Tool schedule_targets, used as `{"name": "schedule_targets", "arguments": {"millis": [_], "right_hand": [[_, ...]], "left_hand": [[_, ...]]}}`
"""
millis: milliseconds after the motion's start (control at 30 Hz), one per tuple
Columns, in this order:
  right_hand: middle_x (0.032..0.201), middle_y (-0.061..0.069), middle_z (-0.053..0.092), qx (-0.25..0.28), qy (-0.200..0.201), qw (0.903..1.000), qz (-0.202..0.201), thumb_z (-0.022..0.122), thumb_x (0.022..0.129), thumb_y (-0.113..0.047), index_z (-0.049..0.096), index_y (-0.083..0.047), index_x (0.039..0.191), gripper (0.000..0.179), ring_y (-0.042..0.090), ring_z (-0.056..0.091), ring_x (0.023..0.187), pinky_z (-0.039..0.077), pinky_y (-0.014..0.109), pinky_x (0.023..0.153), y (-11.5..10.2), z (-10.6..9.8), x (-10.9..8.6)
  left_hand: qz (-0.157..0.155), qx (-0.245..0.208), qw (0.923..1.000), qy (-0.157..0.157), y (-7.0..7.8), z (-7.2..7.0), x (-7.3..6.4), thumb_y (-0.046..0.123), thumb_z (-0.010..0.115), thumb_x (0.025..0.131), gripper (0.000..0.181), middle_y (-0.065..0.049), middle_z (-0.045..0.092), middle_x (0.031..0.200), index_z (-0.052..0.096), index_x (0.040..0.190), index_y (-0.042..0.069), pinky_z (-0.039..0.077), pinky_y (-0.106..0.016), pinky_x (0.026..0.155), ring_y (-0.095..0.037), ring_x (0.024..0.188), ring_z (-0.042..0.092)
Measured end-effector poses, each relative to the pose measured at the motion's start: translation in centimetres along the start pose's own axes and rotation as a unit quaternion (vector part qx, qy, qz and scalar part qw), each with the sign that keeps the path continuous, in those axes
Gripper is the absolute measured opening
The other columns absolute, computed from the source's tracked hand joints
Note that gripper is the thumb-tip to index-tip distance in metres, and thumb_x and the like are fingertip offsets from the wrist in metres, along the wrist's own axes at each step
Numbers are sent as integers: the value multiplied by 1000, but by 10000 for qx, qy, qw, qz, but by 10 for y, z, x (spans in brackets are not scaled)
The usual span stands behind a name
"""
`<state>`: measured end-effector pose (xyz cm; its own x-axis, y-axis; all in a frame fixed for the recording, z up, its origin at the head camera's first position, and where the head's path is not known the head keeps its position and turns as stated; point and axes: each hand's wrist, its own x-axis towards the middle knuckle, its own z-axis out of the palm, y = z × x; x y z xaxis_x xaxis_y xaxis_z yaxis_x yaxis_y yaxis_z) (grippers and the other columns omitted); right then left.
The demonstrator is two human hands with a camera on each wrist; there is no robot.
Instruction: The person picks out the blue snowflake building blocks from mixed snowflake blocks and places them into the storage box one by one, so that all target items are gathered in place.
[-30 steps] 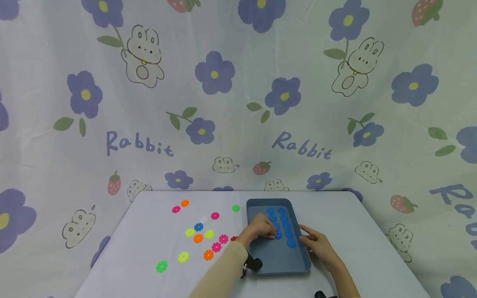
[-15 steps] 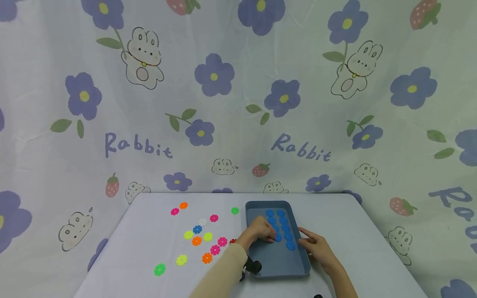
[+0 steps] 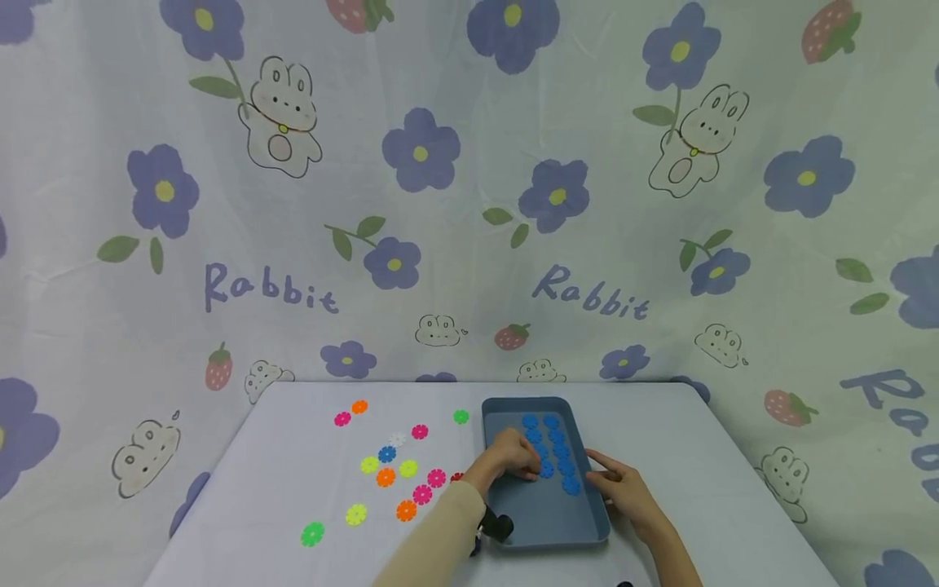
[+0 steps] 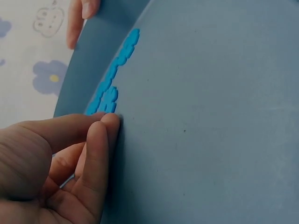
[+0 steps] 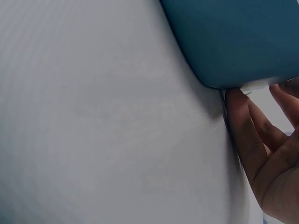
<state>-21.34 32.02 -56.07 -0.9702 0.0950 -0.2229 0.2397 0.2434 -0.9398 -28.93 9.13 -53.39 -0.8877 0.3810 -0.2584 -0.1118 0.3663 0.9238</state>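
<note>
Inside the grey-blue tray point(image 3: 546, 526), blue notched plastic discs point(image 3: 561, 469) lie in two columns along the right half. My left hand point(image 3: 516, 452) reaches in from the left. In the left wrist view, its thumb and fingertips point(image 4: 110, 122) are pinched together at the near end of the shorter column, at a blue disc point(image 4: 110, 99) there that they partly cover. My right hand point(image 3: 623, 489) lies outside the tray's right wall, its fingers touching that side. In the right wrist view, its fingertips point(image 5: 236, 100) meet the tray's outer edge.
Loose notched discs in orange point(image 3: 385, 477), pink point(image 3: 422, 494), yellow point(image 3: 355, 514), green point(image 3: 312, 534), white and blue point(image 3: 387, 454) are scattered over the white tablecloth point(image 3: 257, 497) left of the tray. A dark red disc point(image 3: 456, 477) lies beside the left forearm. Behind hangs a printed curtain point(image 3: 469, 244).
The view has tilted up slightly, so everything sits a little lower. The left hand stays at the near end of the shorter column; the right hand stays at the tray's side.
</note>
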Motion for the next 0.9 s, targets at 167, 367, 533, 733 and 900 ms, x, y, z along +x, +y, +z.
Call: {"name": "schedule_targets", "arguments": {"millis": [167,367,533,733,900], "right_hand": [[112,16,66,42,-29,10000,-43,68,92,-23,50,-9,142,55,27,65,86,56,40,70,0,0,-2],[112,16,66,56,-26,10000,-63,68,92,-23,50,-9,142,55,27,65,86,56,40,70,0,0,-2],[111,16,67,69,-6,10000,-49,68,92,-23,50,-9,142,55,27,65,85,55,39,70,-2,1,-1],[111,16,67,22,80,10000,33,68,92,-23,51,-10,141,54,27,66,87,56,40,70,-2,2,-3],[111,16,67,-36,160,9998,89,69,91,-22,51,-10,141,54,26,66,87,56,40,70,-2,3,-5]], "left_hand": [[-18,-72,10000,-31,-1,1,0,-12,72,78,7,-12,67,69,71,76,-5,59,-30,61,-24,65,71],[103,-4,9997,-210,0,-4,-2,-9,74,78,4,-13,68,70,72,81,-6,59,-32,62,-26,66,71],[387,301,9979,-419,8,-20,-3,-1,76,80,5,-9,69,73,73,84,-2,59,-32,63,-25,68,70],[727,38,9957,-577,20,-49,-8,6,73,86,12,-6,69,89,74,94,-3,59,-40,73,-30,79,71],[854,-13,9953,-455,18,-71,-15,11,72,88,19,-7,69,95,74,101,-3,59,-40,73,-33,83,70]]}}
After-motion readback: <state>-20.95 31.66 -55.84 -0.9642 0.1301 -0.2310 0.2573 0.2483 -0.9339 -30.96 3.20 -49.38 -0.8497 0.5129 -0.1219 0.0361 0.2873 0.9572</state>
